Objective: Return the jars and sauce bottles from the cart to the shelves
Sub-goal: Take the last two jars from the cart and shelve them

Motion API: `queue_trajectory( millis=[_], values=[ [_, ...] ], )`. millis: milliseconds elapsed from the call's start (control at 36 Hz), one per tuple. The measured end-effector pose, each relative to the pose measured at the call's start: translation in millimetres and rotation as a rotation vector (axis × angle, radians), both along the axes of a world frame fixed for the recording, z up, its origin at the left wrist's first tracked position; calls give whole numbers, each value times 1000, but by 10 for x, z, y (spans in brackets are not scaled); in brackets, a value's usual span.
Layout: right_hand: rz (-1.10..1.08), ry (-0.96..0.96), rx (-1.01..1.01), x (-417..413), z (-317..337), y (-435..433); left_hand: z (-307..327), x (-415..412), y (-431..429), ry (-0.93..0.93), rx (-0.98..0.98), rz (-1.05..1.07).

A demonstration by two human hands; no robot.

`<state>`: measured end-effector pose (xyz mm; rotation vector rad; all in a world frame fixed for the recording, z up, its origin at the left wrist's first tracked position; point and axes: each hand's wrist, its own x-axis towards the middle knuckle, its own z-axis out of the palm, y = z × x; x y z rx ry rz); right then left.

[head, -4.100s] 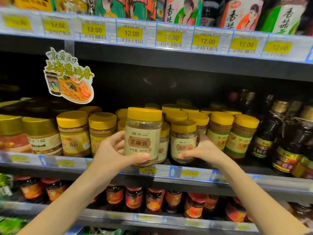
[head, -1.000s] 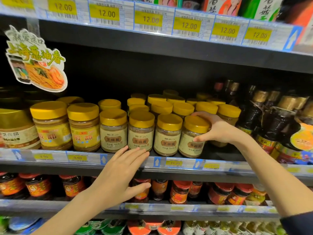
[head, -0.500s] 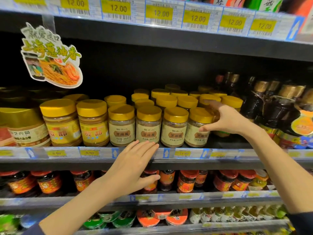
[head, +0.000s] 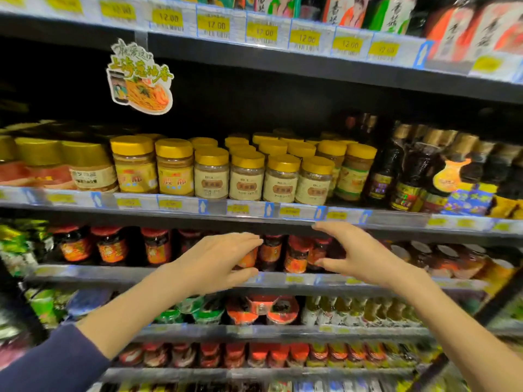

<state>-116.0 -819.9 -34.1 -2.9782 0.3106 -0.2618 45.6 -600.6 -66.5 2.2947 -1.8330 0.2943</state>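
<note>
Jars with yellow lids [head: 246,179] stand in rows on the middle shelf [head: 254,212], labels facing out; the front row holds four pale-labelled jars side by side, with further rows behind them. To their left stand two larger jars with yellow labels [head: 154,172], and beyond those, wider gold-lidded jars [head: 85,168]. To the right of the pale-labelled row stands a jar with a green and yellow label [head: 353,174], then dark sauce bottles [head: 413,171] with gold caps. A printed noodle sign [head: 141,77] hangs from the shelf above, whose edge carries yellow price tags [head: 215,25].

Head view, hands: both hands are raised in front of the shelf below, apart from each other and holding nothing. The left hand [head: 215,261] has its fingers extended and close together, pointing right, with the thumb spread beneath; it lies in front of the red-lidded jars [head: 268,251] on that lower shelf. The right hand [head: 359,256] is spread wide, fingers curved just under the front edge of the middle shelf and thumb pointing left below. Whether either hand touches the red-lidded jars cannot be told. A dark blue sleeve [head: 48,363] covers the left upper arm.

Lower shelves hold green and orange tubs [head: 260,309] and more red-capped jars, blurred.
</note>
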Motion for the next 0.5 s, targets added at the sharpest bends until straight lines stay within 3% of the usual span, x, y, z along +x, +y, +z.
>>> queue_trajectory(
  millis=[333,500],
  values=[
    [83,312,19,-265,-569,774,-286,-538,1351,102,294,413],
    [251,295,-18,124,-543,1423,-253,-656,2436,182,332,647]
  ],
)
